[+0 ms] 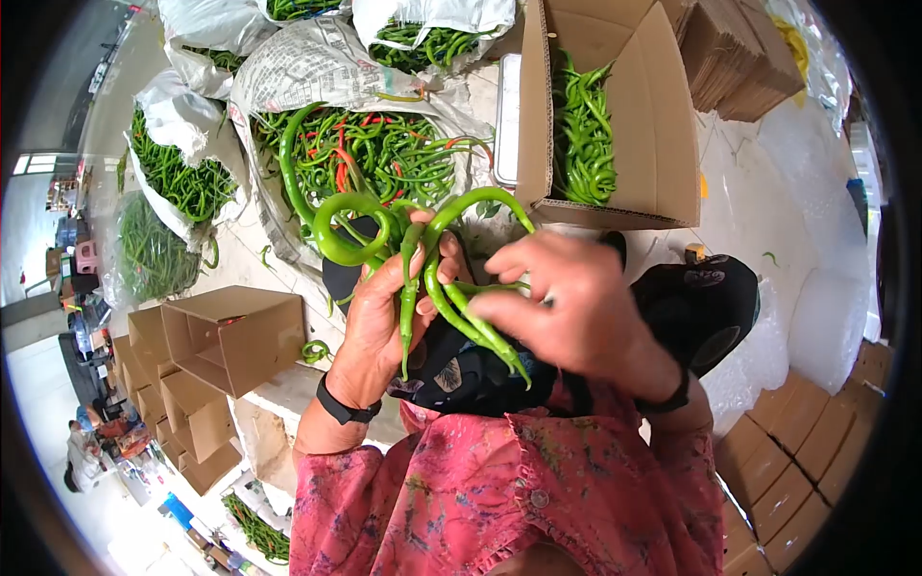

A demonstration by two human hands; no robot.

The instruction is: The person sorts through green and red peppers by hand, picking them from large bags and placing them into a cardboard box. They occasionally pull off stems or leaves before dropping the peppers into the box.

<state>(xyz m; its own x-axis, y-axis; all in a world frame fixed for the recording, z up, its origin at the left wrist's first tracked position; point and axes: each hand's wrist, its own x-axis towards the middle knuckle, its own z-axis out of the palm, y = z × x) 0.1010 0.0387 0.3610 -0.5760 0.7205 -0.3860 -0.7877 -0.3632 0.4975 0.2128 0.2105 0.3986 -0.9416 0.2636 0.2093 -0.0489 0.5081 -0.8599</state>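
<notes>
Left grip [384, 307] around peppers [423, 278]

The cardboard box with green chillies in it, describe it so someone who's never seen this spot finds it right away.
Start at the big open sack of chillies beyond the hands. Just right of it stands the cardboard box, flaps up. Unlike the empty boxes at the left, it holds long green chillies.

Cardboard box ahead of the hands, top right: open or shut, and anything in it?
Open. The cardboard box has its flaps folded out, and green peppers lie piled inside. How deep the pile goes cannot be told.
</notes>
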